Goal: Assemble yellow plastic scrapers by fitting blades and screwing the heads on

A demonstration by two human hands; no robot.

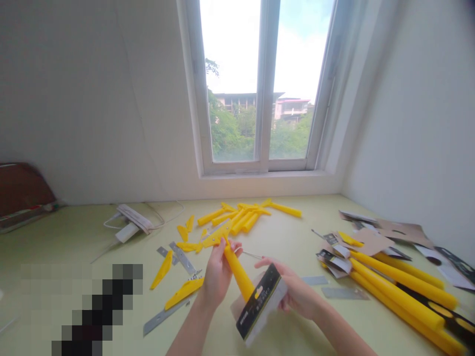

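Observation:
My left hand (218,272) is wrapped round a yellow scraper with a long tubular handle (239,273), close to its flat, angled head (218,236). A black and white packaging card (260,304) sits around the handle's lower part, tilted. At the card's right edge my right hand (293,291) has its fingers curled, gripping it; some fingertips are hidden. A thin metal rod (252,254) shows between the two hands; which hand holds it, I cannot tell. Left of my left hand lie yellow head pieces (162,269), grey metal blades (182,258) and small screws (195,275).
Several yellow scrapers (243,218) are piled near the window. To the right lie long yellow handles (404,291) with cards and cardboard packaging (401,232). Flat blades (345,293) lie beside them. A white power strip (134,217) with cables is at the back left.

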